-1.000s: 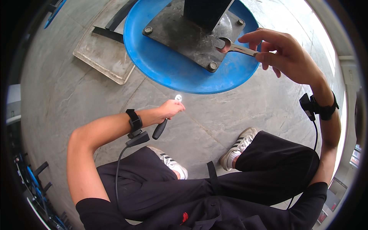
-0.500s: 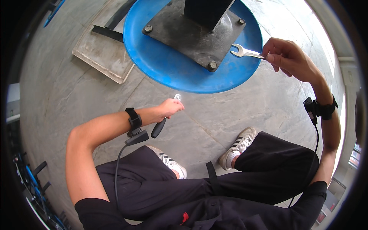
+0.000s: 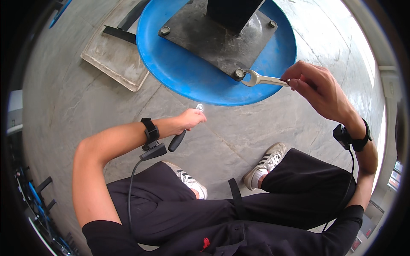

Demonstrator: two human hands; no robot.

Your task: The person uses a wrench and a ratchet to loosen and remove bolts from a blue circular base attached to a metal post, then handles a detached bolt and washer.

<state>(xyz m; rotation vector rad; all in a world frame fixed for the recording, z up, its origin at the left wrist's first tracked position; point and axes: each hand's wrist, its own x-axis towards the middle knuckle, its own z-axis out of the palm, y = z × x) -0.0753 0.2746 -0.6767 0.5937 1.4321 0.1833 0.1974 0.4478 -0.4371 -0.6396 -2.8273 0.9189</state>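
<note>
My right hand [image 3: 314, 87] is closed around the handle end of a silver open-ended wrench [image 3: 267, 80]. The wrench's jaw lies at the right side of the bolt [image 3: 239, 74] on the near corner of a dark metal base plate [image 3: 213, 50]; whether it grips the bolt head, I cannot tell. The plate rests on a round blue base [image 3: 171, 77]. Lower and to the left, my left hand [image 3: 192, 119] is closed on a black-handled tool [image 3: 177, 141] with a shiny round metal end, held over the floor. My fingers hide its middle.
A dark square post [image 3: 230, 15] rises from the plate. More bolts sit at the plate's left corner [image 3: 164, 30] and right corner [image 3: 272, 24]. A worn pale board [image 3: 113, 70] with dark metal strips lies on the grey floor at left. My shoes [image 3: 268, 162] are close below.
My right hand has moved down and slightly left, bringing the wrench jaw from above the plate's right edge to the near-corner bolt. My left hand has barely moved.
</note>
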